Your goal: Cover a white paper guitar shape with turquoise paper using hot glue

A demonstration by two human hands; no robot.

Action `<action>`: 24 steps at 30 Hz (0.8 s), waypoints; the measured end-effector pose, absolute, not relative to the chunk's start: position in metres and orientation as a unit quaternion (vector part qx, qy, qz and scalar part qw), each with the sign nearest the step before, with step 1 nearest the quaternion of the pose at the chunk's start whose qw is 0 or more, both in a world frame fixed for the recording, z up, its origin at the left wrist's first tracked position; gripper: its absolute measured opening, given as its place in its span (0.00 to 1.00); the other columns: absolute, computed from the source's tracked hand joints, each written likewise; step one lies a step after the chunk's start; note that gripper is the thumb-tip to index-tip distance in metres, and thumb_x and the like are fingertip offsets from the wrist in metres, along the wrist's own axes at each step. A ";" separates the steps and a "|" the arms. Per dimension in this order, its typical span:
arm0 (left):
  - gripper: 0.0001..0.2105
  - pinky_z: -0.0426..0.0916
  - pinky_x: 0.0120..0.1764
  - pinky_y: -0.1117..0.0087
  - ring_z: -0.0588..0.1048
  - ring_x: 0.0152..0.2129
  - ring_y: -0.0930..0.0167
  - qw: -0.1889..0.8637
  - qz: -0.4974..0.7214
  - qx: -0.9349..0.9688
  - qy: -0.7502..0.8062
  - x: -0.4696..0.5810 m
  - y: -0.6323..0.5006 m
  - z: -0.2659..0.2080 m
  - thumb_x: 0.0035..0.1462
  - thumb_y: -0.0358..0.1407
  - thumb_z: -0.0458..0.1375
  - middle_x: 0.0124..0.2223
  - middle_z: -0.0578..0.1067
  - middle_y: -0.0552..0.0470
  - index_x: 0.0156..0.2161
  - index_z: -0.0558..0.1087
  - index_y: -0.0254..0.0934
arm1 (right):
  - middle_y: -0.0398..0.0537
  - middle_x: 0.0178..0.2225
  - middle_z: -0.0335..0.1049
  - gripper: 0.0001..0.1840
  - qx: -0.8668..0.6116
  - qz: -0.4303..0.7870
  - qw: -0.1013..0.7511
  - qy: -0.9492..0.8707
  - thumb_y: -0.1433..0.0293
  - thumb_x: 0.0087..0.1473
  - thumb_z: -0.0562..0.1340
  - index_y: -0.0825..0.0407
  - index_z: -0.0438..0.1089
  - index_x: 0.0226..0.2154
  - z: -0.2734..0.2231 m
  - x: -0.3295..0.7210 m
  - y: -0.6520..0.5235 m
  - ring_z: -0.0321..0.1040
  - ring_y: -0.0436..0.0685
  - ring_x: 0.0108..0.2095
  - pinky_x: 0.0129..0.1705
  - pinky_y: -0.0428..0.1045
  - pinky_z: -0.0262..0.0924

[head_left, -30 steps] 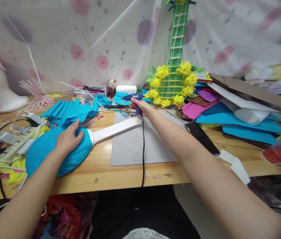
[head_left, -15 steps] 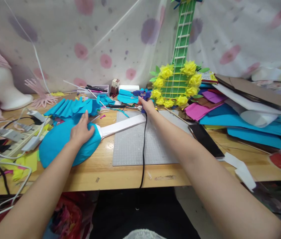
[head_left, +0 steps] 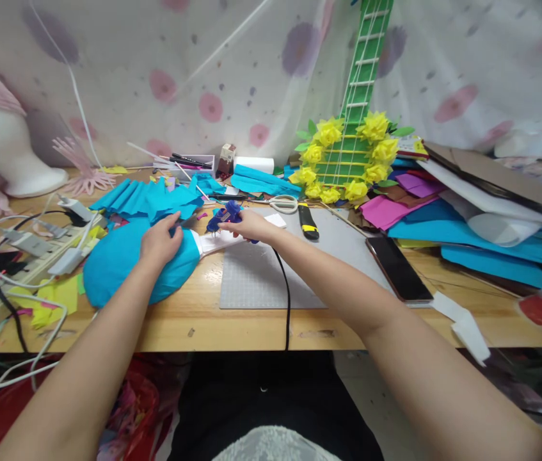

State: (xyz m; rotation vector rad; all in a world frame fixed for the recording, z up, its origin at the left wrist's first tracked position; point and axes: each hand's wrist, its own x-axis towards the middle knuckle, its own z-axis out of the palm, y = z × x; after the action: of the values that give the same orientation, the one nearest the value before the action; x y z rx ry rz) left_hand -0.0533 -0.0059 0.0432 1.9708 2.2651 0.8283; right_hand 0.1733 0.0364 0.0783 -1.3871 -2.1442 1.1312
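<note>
A rounded body covered in blue crepe paper [head_left: 121,266] lies at the left of the table, with a white strip neck [head_left: 220,242] pointing right over the grey cutting mat [head_left: 246,288]. My left hand [head_left: 159,242] rests on top of the blue body, fingers stretched out and thumb apart. In my right hand [head_left: 250,226] is a blue hot glue gun [head_left: 223,216], its nozzle pointing left, just above the neck near where it joins the body. The black cord [head_left: 288,294] hangs over the table's front edge. Ruffled blue crepe paper [head_left: 143,198] sits behind my left hand.
Behind the mat lie scissors [head_left: 284,204] and a yellow-black utility knife [head_left: 308,221]. A green paper guitar with yellow flowers [head_left: 347,160] leans at the back. Right are a phone [head_left: 398,269] and stacked coloured paper [head_left: 482,237]; left, a power strip [head_left: 25,282] with cables.
My right hand has brought the glue gun left and nearer, from the back of the table to above the white neck. The scissors and utility knife are now uncovered. My left hand stays on the body.
</note>
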 end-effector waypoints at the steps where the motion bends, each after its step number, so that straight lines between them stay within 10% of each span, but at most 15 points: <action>1: 0.21 0.64 0.53 0.68 0.70 0.50 0.66 0.012 0.281 0.619 0.733 -0.054 -0.006 0.044 0.56 0.36 0.49 0.54 0.72 0.50 0.54 0.70 0.38 | 0.44 0.25 0.72 0.17 -0.495 0.390 0.167 -0.759 0.55 0.51 0.62 0.53 0.68 0.32 0.078 0.169 0.036 0.58 0.45 0.14 0.13 0.41 0.52; 24: 0.20 0.68 0.45 0.69 0.76 0.39 0.68 0.058 0.355 0.559 0.747 -0.059 -0.005 0.046 0.52 0.31 0.49 0.39 0.79 0.50 0.49 0.73 0.36 | 0.47 0.26 0.73 0.24 -0.521 0.306 0.113 -0.789 0.49 0.50 0.60 0.53 0.70 0.36 0.079 0.151 0.036 0.65 0.49 0.19 0.20 0.43 0.56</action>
State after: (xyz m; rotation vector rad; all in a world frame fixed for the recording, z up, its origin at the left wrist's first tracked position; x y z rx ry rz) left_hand -0.0589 -0.0047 0.0459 1.6947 2.2643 1.0770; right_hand 0.1511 0.0359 0.0792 -1.5283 -2.3159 0.8966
